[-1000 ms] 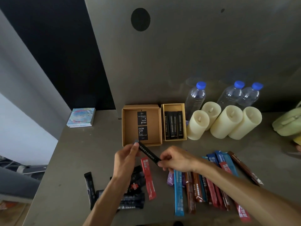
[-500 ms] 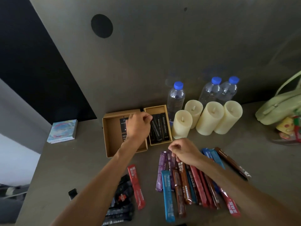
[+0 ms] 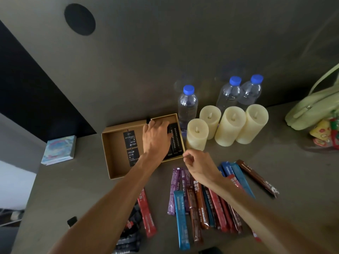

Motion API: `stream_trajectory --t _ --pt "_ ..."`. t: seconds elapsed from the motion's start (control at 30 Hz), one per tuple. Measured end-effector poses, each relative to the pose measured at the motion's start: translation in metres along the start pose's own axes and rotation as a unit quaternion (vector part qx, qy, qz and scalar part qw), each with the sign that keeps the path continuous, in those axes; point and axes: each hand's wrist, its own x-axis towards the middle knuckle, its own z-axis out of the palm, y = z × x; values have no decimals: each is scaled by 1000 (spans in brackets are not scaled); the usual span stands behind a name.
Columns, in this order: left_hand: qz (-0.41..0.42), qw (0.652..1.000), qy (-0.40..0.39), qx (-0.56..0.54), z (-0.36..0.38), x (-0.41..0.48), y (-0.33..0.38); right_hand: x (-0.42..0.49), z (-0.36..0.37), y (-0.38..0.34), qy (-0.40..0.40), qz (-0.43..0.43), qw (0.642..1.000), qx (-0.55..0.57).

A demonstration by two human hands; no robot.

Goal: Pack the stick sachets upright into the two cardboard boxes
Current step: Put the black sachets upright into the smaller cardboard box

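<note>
Over the narrow box (image 3: pixel 164 118), the left hand (image 3: pixel 156 138) is down inside, fingers curled round a black sachet (image 3: pixel 148 119) whose dark end pokes past the box's back rim. Packed black sachets (image 3: pixel 175 142) line that box's right side. The right hand (image 3: pixel 200 167) hovers just in front of the box's front right corner, off the table (image 3: pixel 275 162), thumb and forefinger tips together; whether they nip anything, I cannot tell. Touching the narrow box's left wall sits the wide box (image 3: pixel 113 153), with a black printed card (image 3: pixel 131 147) in it.

By my read, the step in hand is seating this stick beside the row. Next it wants a clean release into the gap left of the row without tipping its neighbours. Then comes a reach for the coloured sachets (image 3: pixel 198 202) fanned out in front of the box.
</note>
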Motion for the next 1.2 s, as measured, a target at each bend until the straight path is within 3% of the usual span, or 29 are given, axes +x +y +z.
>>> stream_trajectory --t 0.17,0.33,0.5,0.67,0.8,0.93,1.03,1.2 --pt "49 996 -10 76 4 -5 -7 -1 4 -2 -28 -37 991 -126" --pt "56 995 -16 87 3 -3 -6 0 6 -3 -14 -45 989 -143" --pt "65 997 -32 -2 -15 -9 -11 -1 4 -5 -16 -47 989 -140" --pt "-23 989 -58 -138 -69 -61 -69 -12 12 -18 -2 -69 989 -129" --pt "-146 968 -158 -131 -81 -139 -132 -23 44 -48 -51 -111 989 -83" --pt "-202 936 -278 -82 -76 -192 -159 -31 81 -76 -138 -148 978 -51" --pt "-187 942 -276 -31 -70 -214 -166 -33 99 -85 -146 -158 975 -60" --pt "-190 948 -248 -62 -72 -217 -163 -37 108 -90 -169 -159 971 -60"
